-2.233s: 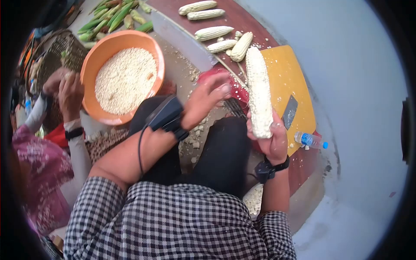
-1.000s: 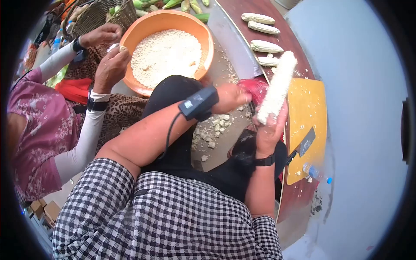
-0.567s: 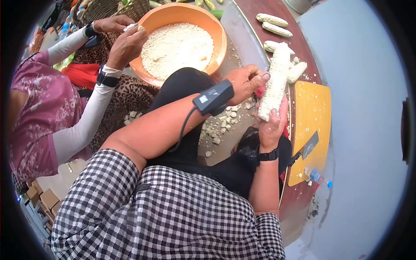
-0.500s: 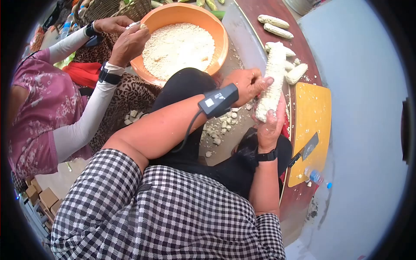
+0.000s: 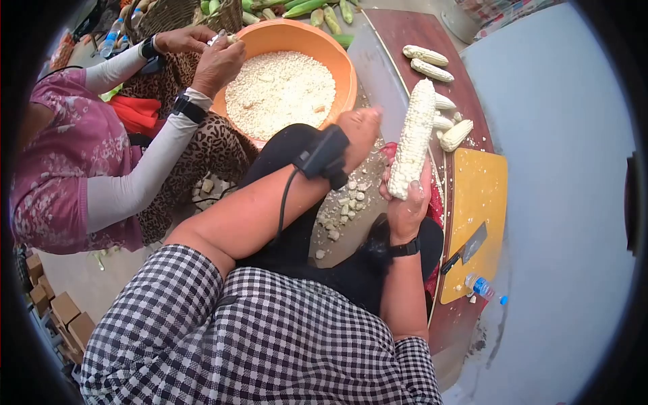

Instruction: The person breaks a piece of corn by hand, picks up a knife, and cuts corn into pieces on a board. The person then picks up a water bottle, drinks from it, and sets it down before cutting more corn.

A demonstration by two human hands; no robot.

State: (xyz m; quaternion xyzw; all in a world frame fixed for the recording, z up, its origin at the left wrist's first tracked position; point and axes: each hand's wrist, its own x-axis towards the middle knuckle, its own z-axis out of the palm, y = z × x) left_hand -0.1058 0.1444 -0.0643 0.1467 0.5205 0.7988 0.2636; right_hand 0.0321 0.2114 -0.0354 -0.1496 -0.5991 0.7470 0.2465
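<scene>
Clearly, the corn cob (image 5: 413,142) is long and creamy white, blunt at its top, with plump kernels packed closely along its body. It stands in the right hand (image 5: 407,210), whose fingers are closed around its lower end, and leans slightly at the long left edge of the red-brown worktop (image 5: 466,331). The left hand (image 5: 360,131) is apart from it, with fingers partly curled; because of blur, I cannot tell whether it holds something. Other pale cobs (image 5: 432,70) lie toward the worktop's far edge.
</scene>
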